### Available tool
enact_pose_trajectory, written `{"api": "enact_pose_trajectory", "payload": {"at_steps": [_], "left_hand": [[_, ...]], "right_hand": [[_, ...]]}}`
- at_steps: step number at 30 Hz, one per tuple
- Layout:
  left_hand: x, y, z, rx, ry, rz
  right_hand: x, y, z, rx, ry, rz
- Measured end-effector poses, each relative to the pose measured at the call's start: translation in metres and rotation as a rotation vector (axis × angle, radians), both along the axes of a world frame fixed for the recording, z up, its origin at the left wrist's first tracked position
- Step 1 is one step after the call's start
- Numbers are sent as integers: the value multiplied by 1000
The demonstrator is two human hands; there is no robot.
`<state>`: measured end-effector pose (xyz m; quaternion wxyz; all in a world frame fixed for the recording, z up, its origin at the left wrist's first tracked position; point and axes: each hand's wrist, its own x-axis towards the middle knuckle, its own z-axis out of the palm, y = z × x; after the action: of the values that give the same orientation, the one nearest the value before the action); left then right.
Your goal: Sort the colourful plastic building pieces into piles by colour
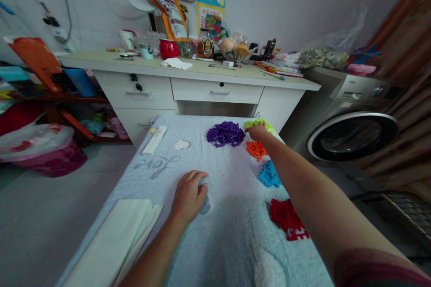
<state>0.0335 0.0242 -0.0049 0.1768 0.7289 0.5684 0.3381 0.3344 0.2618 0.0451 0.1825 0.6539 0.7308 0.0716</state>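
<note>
A pale blue cloth (pixel 232 233) covers the table in front of me. On it lie piles of plastic interlocking pieces: purple (pixel 225 133), yellow-green (pixel 264 123), orange (pixel 256 149), blue (pixel 268 174) and red (pixel 288 219). My right hand (pixel 257 132) reaches far forward, its fingers curled down at the edge of the yellow-green pile, right beside the purple one. What it grips is hidden. My left hand (pixel 189 195) rests palm down on the cloth near the middle, fingers bent loosely, with nothing visible in it.
A folded white sheet (pixel 111 242) lies at the near left corner. A long white box (pixel 155 140) and a small white scrap (pixel 182 144) sit at the far left. Behind stand a cluttered white desk (pixel 215 92) and a washing machine (pixel 353 136) on the right.
</note>
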Motion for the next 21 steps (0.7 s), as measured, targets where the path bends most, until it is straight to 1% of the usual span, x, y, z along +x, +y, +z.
{"api": "enact_pose_trajectory", "payload": {"at_steps": [3, 8, 13, 16, 21], "left_hand": [[0, 0, 0, -1, -1, -1], [-1, 1, -2, 1, 8, -3], [-2, 2, -4, 11, 12, -7], [-1, 2, -4, 8, 13, -8], [0, 1, -1, 9, 1, -2]], "right_hand": [[3, 1, -2, 32, -2, -15], [3, 0, -3, 22, 2, -38], [0, -6, -1, 32, 39, -8], [-1, -9, 0, 29, 58, 11], [-2, -9, 5, 37, 76, -27]]}}
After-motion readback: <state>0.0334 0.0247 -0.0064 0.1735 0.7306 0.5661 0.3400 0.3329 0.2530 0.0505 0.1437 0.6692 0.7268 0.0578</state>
